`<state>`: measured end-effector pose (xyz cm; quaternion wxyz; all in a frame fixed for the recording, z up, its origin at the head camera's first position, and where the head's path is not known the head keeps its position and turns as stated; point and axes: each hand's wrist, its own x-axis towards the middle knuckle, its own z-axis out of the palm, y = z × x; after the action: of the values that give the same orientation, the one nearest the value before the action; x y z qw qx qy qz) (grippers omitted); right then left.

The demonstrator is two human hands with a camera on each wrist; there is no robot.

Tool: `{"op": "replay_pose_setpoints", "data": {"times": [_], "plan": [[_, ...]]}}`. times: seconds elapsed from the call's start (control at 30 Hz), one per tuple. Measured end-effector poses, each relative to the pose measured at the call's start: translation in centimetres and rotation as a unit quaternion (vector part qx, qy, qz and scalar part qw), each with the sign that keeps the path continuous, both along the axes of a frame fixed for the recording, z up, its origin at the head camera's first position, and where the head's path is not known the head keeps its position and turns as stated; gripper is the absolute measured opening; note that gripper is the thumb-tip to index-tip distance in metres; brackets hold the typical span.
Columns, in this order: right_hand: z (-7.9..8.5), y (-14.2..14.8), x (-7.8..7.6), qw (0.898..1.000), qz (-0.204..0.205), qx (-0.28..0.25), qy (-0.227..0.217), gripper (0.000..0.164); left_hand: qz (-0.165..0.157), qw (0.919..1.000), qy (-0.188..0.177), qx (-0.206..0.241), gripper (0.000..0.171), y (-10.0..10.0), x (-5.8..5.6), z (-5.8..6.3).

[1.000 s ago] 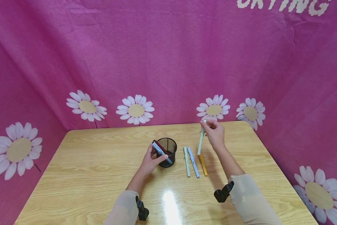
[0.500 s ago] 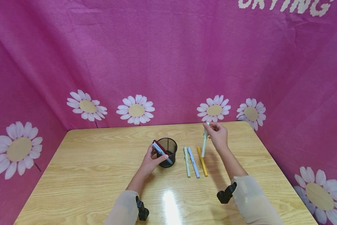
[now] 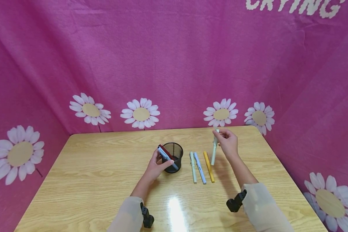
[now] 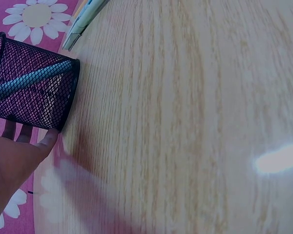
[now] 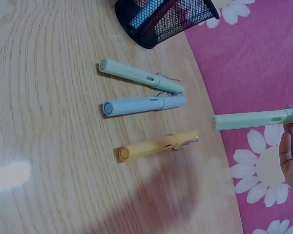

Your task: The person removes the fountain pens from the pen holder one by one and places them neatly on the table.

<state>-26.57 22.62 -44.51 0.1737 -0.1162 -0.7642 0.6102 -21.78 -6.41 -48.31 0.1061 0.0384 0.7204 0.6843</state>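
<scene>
My left hand [image 3: 154, 168] grips a black mesh pen cup [image 3: 178, 162] at its left side, thumb across the front. Inside the cup lean a light blue pen [image 3: 164, 153] and a dark red one [image 3: 168, 152]. Over the table's right half, my right hand [image 3: 228, 143] pinches a pale green pen [image 3: 214, 152] near its clip end, the other end pointing down. Left of that hand, a second pale green pen [image 5: 132, 73], a light blue pen [image 5: 136, 106] and a yellow pen [image 5: 156, 147] lie on the table, roughly side by side.
The wooden table [image 3: 89, 174] has its far edge against a pink curtain [image 3: 174, 64] printed with daisies. Light glares off the tabletop near the front. A small black camera sits on each sleeve.
My right hand has moved right and slightly nearer with the pale green pen, from above the yellow pen to its right side. The left hand and the cup have stayed put.
</scene>
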Motion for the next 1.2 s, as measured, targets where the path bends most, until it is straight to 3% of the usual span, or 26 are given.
{"op": "replay_pose_setpoints", "data": {"times": [1.2], "plan": [[-3.9,2.2,0.8,0.995,0.010,0.039,-0.093,0.042,0.000,1.0000,-0.003,-0.005,0.080,-0.1,-0.1,-0.3]]}}
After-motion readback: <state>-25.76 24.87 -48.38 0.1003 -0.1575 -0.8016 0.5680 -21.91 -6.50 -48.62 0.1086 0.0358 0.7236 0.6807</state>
